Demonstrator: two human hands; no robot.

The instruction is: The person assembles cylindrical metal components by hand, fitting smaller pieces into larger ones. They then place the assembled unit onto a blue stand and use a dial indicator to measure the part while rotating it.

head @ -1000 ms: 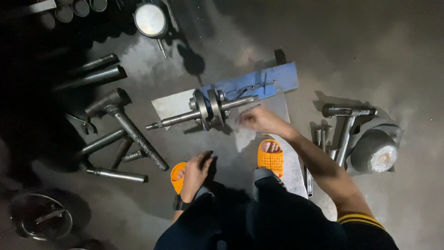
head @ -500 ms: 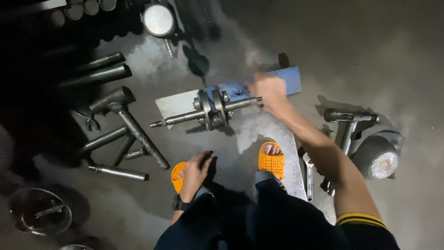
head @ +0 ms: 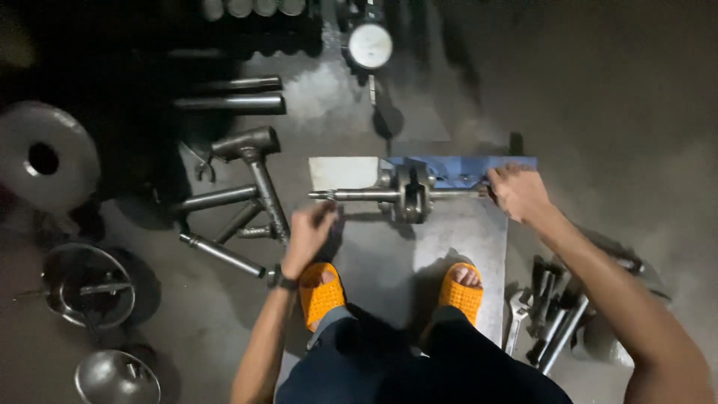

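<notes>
Gripping crankshaft (head: 407, 194) end, right hand (head: 516, 193); left hand (head: 308, 233) near.

One view only — from the person's head, facing almost straight down at the floor (head: 598, 97). It sits fairly near, taking in both forearms, the sandalled feet (head: 321, 293) at the bottom edge, and the metal parts spread around.

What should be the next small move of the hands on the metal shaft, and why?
Probably the left hand should close on the shaft's free left end. The right hand is already at the right end, while the left hovers just below the shaft, apparently not gripping.
</notes>
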